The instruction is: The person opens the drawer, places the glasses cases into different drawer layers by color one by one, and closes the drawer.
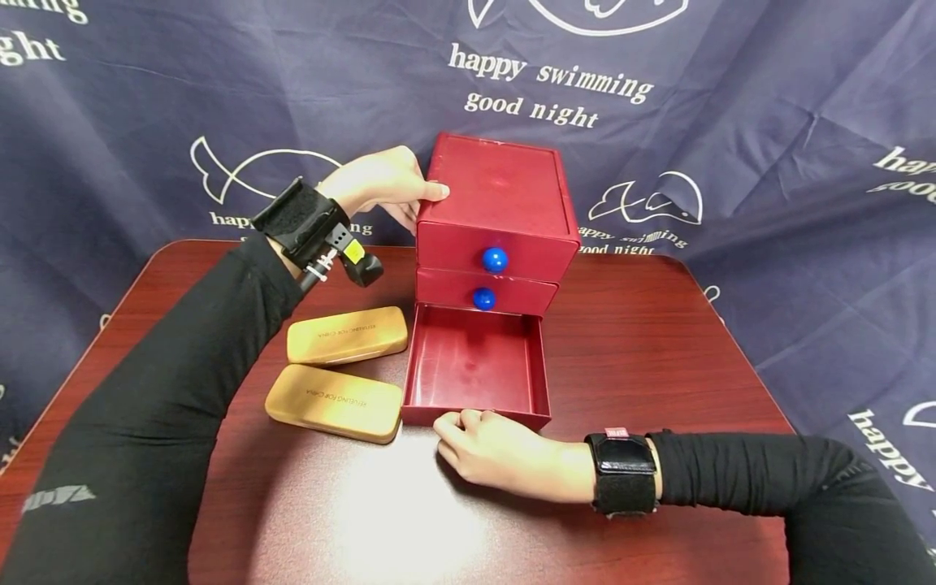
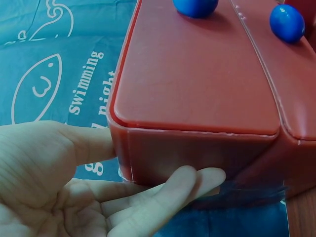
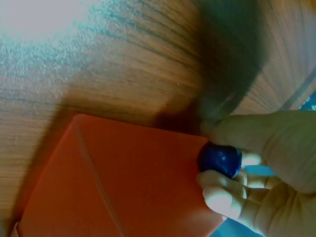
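Observation:
A red three-drawer cabinet (image 1: 504, 183) stands on the table with two closed upper drawers, each with a blue knob. Its bottom drawer (image 1: 471, 357) is pulled out toward me, its bare red floor showing. My right hand (image 1: 493, 455) is at that drawer's front, pinching its round blue knob (image 3: 220, 159) between thumb and fingers. At the cabinet's left side is my left hand (image 1: 383, 185), its thumb resting on the top edge. In the left wrist view, the fingers (image 2: 153, 207) of this hand stretch out along the side wall.
Two yellow oblong cases (image 1: 347, 335) (image 1: 335, 403) lie left of the drawer, the nearer one close by its front corner. The brown wooden table (image 1: 636, 341) extends around the cabinet. Dark blue printed cloth (image 1: 731, 97) hangs behind.

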The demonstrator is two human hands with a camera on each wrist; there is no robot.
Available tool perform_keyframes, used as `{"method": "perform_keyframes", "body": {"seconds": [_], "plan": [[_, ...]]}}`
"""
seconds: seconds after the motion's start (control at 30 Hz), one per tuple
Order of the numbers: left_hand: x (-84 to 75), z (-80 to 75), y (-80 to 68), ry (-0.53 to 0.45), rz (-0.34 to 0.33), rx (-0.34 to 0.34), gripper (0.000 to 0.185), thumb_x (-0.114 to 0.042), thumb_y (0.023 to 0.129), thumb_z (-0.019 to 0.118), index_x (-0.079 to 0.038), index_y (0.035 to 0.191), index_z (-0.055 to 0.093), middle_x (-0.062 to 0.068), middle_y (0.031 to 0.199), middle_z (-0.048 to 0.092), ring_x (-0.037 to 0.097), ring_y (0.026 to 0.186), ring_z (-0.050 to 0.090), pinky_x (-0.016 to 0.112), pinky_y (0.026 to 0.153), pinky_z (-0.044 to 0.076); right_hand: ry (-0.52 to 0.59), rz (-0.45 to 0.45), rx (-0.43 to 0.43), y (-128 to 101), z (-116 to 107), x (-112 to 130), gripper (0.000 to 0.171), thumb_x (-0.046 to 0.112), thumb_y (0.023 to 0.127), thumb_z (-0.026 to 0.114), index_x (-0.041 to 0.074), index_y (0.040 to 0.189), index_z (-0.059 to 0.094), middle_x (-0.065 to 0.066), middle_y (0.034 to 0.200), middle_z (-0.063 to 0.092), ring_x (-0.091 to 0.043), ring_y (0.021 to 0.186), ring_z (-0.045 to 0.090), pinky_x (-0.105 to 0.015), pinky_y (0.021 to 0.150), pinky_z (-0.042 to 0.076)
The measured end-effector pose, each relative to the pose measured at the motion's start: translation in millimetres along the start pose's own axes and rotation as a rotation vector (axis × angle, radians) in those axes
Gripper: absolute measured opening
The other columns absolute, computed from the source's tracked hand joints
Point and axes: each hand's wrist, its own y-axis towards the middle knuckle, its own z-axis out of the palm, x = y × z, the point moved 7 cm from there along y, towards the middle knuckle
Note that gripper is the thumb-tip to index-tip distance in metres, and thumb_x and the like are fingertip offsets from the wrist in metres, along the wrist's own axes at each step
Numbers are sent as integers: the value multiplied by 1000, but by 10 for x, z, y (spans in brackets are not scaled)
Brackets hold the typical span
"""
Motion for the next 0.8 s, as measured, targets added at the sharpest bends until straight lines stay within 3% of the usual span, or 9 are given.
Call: {"method": "perform_keyframes", "body": {"seconds": [0.1,0.23,0.4,0.57,0.67,0.8], "plan": [[-5,0,-8,-1,-9,-5,26,-23,101,59,2,95,60,1,64,67,10,61,70,29,72,63,23,-5,20,5,-19,-28,25,4,92,41,15,83,60,-1,89,51,-11,58,45,-18,44,38],[-3,0,-3,16,-14,-8,27,-24,101,59,3,97,60,0,65,68,10,62,71,29,73,63,129,-6,103,33,-56,-105,6,15,91,64,18,86,63,2,87,53,-10,62,53,-19,47,43],[-15,-11,-11,64,2,-34,29,-26,101,59,1,90,61,1,63,68,11,60,71,27,68,62,378,9,222,92,-157,-369,18,28,86,79,20,94,66,4,85,60,-8,67,60,-20,52,47],[-77,-84,-66,306,112,-178,47,-38,100,58,-1,74,69,3,60,70,9,53,68,22,62,58,569,68,178,198,-301,-937,22,28,88,78,14,93,62,2,83,63,-10,67,61,-22,56,49],[-102,-131,-137,428,185,-275,60,-50,101,50,-4,69,70,4,58,69,9,53,65,26,63,51,648,155,151,264,-362,-1357,20,24,89,78,13,92,62,2,83,64,-12,70,62,-25,60,52],[-101,-188,-276,497,255,-380,67,-59,103,37,-6,71,63,2,58,58,21,64,59,35,65,40,761,330,92,265,-422,-1912,11,11,90,73,14,86,63,3,79,63,-13,73,60,-30,67,52]]}}
